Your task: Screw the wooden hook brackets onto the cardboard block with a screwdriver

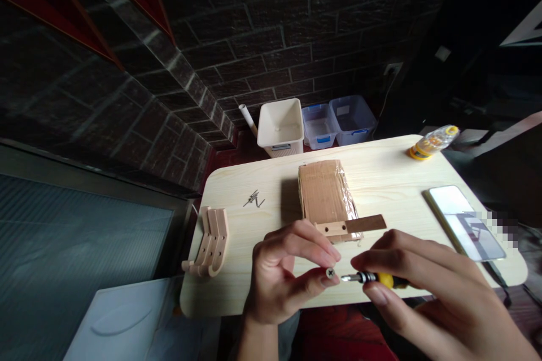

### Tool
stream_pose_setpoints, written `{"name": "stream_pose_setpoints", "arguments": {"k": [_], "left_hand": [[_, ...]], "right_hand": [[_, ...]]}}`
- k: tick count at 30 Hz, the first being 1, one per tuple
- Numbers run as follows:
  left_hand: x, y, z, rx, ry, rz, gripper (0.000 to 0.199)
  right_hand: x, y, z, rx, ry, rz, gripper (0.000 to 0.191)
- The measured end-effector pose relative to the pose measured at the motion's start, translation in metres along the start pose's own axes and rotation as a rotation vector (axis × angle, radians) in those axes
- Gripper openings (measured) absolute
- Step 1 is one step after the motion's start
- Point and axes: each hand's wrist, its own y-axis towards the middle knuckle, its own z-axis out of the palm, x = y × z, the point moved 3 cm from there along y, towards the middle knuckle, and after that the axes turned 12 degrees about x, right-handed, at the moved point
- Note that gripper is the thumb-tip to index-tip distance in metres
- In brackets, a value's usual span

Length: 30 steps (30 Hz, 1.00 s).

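left hand [270, 279] pinches a screw [330, 273], right hand [442, 287] grips a driver [385, 280] whose tip [349, 278], if misaligned, could slip off.

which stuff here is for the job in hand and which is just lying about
Likely part of the job:
screw, in the left hand
screwdriver, in the right hand
two-tone wooden strip
curved wooden pieces
small dark pile, apparently more screws
cardboard box, perhaps as a support

Probably just lying about:
bottle
flat glossy device
cream bin
plastic tubs
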Motion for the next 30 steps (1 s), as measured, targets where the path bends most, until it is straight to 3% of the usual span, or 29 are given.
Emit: {"name": "stream_pose_setpoints", "arguments": {"k": [7, 12, 20, 25, 30], "left_hand": [[0.002, -0.002, -0.004, -0.012, 0.055, -0.027, 0.012], [0.002, -0.009, -0.004, -0.036, 0.090, -0.138, 0.025], [0.014, -0.014, -0.015, -0.133, 0.231, -0.284, 0.012], [0.024, -0.012, -0.020, -0.018, 0.371, -0.365, 0.009], [0.033, -0.006, -0.019, 0.078, 0.614, -0.248, 0.014]], "right_hand": [[-0.002, 0.004, -0.001, -0.028, 0.032, -0.009, 0.018], [-0.002, 0.008, -0.002, -0.022, 0.041, -0.008, 0.020], [-0.019, 0.006, -0.010, -0.064, 0.058, 0.072, 0.018], [-0.035, 0.006, -0.010, -0.011, 0.083, 0.191, 0.015], [-0.048, 0.010, -0.002, 0.012, 0.165, 0.303, 0.015]]}}
